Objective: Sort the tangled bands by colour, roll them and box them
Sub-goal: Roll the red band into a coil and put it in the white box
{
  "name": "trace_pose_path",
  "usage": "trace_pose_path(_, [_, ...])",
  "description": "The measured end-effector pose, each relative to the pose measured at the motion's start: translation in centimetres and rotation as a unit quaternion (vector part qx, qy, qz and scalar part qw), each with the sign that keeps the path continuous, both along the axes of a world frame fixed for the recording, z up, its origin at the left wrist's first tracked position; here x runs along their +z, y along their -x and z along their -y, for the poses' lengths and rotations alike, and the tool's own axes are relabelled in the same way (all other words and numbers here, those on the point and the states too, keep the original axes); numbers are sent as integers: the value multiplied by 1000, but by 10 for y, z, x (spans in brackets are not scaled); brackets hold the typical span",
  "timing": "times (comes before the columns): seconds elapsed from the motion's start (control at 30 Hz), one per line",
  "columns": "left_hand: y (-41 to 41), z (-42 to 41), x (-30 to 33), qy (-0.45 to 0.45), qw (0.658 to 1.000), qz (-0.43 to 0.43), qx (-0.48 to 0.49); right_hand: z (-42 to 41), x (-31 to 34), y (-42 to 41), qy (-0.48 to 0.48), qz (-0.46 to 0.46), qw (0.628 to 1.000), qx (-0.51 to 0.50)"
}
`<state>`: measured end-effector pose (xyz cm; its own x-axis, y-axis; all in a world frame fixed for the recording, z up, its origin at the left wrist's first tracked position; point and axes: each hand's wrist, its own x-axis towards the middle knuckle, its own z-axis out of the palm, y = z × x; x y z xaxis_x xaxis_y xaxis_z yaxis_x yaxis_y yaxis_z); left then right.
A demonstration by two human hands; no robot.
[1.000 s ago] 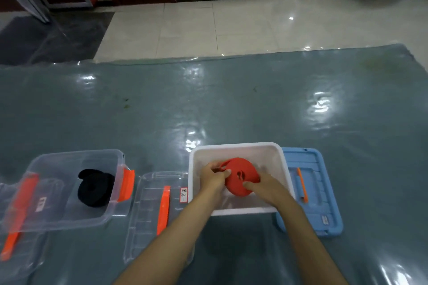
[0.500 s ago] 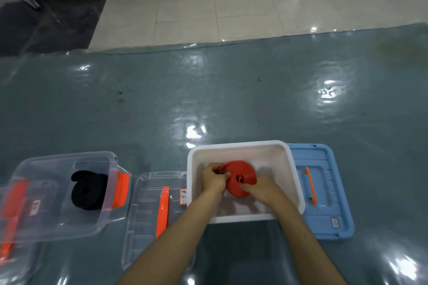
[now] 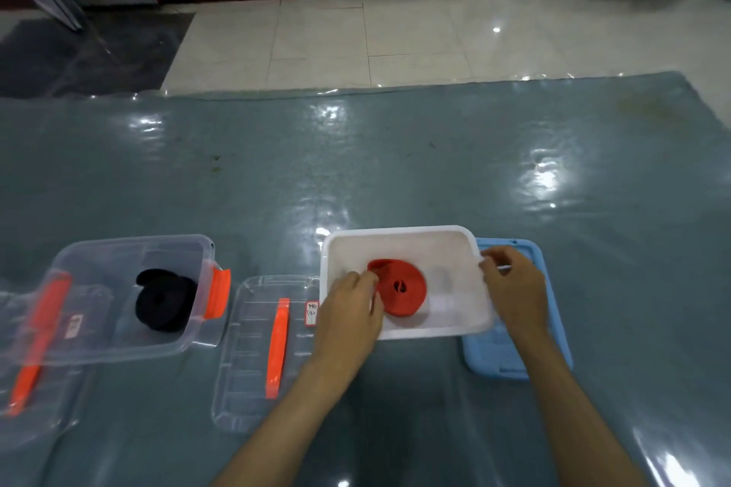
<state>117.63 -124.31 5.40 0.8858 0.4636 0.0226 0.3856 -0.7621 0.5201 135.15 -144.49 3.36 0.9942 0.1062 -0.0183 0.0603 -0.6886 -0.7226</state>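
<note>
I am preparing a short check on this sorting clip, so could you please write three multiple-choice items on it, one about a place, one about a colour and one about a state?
1. Where does the red rolled band lie?
A. In the white box
B. On the blue lid
C. In the clear box

2. What colour is the rolled band in the clear box?
A. Blue
B. Black
C. White

3. What is the right hand doing?
A. Gripping the red rolled band
B. Lying flat on the table
C. Holding nothing at the white box's right rim

Answers: 1 A, the red roll sits on the white box's floor. 2 B, the roll behind the clear wall is black. 3 C, its loosely curled fingers are at the rim, apart from the band; only the left hand reaches the roll.
</note>
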Motion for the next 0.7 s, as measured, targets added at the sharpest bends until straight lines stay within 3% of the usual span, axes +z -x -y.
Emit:
trace_pose_path(0.1, [40, 4, -3, -109, 993, 20, 32, 36, -27, -9, 15, -36, 997, -67])
trace_pose_path(0.27, [72, 2, -30, -61, 986, -134, 80, 73, -76, 4, 113, -158, 980, -30])
trace_pose_path(0.4, [79, 7, -45, -52, 985, -139, 91, 81, -92, 13, 125, -150, 979, -61])
trace_pose_path(0.7, [79, 1, -60, -9, 988, -114, 99, 119, -62, 19, 36, -83, 982, -164])
